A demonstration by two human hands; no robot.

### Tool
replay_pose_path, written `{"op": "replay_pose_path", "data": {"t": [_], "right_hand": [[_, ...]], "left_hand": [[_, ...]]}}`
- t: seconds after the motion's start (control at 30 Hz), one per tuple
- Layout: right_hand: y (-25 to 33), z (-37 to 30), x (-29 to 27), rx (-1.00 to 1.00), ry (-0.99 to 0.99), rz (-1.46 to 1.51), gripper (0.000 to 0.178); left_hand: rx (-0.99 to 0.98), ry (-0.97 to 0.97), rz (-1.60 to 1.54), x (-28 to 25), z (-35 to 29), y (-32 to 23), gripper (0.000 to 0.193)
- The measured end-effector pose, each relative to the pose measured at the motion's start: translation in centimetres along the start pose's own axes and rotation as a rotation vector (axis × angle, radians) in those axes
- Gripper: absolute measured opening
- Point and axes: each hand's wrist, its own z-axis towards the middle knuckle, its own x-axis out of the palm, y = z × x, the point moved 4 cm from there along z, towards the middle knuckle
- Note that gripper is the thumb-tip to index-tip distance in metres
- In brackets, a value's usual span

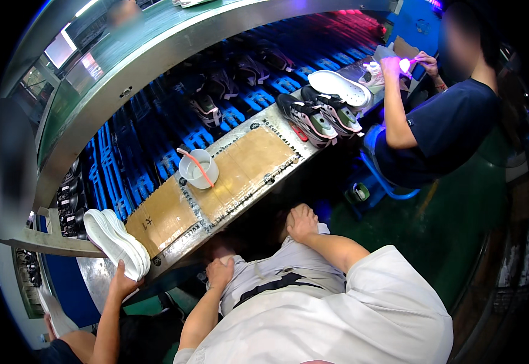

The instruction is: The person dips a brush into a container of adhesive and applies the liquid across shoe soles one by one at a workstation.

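Observation:
My left hand (221, 273) lies on my left thigh near the knee, holding nothing. My right hand (303, 222) rests over my right knee with its fingers laid on it, also without anything in it. In front of both hands runs a metal bench edge covered by a taped cardboard sheet (249, 159). On the cardboard stands a white cup (190, 172) with a pink-handled stick, possibly a brush, leaning in it. Both hands are apart from the bench and the cup.
At left a co-worker's hand (123, 283) holds stacked white shoe soles (113, 239) at the bench end. Black sneakers (316, 118) and a white sole (340, 88) sit at right, beside a seated co-worker (440, 130) handling a shoe. Blue conveyor slats (140, 136) carry more shoes.

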Motion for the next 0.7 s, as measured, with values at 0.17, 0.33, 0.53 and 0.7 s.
{"op": "replay_pose_path", "data": {"t": [0.17,0.33,0.53,0.7], "right_hand": [[0.6,0.2,0.1,-0.02,0.0,-0.019,0.075],[-0.2,0.3,0.3,-0.033,-0.026,-0.057,0.074],[0.3,0.4,0.6,-0.085,-0.018,0.08,0.074],[1.1,-0.2,-2.8,-0.464,-0.255,0.34,0.05]], "left_hand": [[0.001,-0.013,0.001,-1.0,-0.8,-0.3,0.067],[0.006,0.016,-0.02,-0.8,-0.2,-0.7,0.065],[-0.085,0.044,-0.057,-0.8,-0.9,0.4,0.069],[-0.005,-0.059,-0.206,-0.9,-2.1,1.6,0.063]]}}
